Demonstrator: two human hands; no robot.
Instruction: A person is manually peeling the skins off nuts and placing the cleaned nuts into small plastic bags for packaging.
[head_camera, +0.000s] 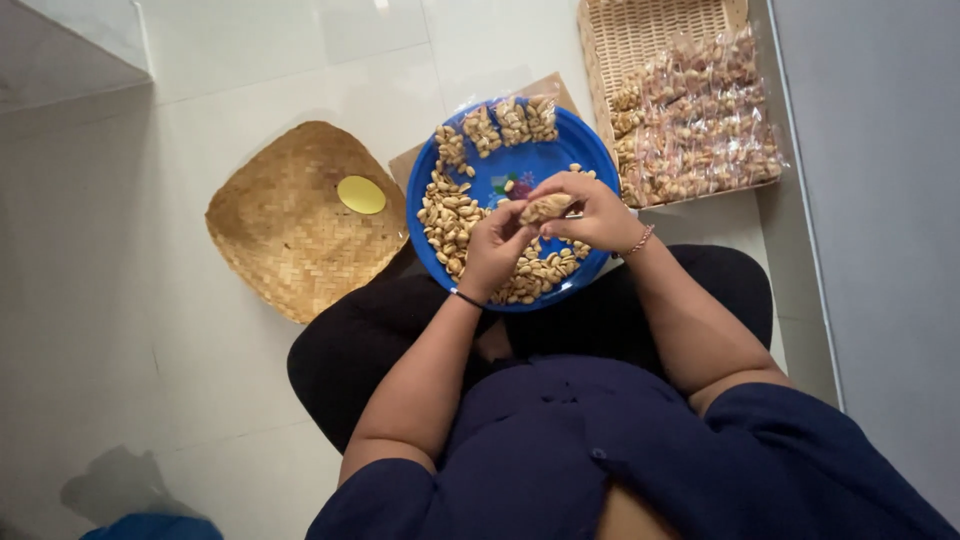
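Note:
A round blue plate (520, 165) rests on my lap, with loose peanuts (445, 220) heaped along its left and near edges. Three small filled clear packets (510, 122) lie along its far rim. Above the plate, both hands hold one small clear packet of peanuts (546, 208). My left hand (493, 250) grips it from the near side. My right hand (590, 212), with a thin bracelet at the wrist, pinches it from the right. A dark band circles my left wrist.
A shallow woven tray (295, 225) with a yellow round lid (361, 194) lies on the white tiled floor to the left. A rectangular wicker basket (640, 35) with several filled peanut packets (700, 120) stands at the far right, next to a grey wall (880, 200).

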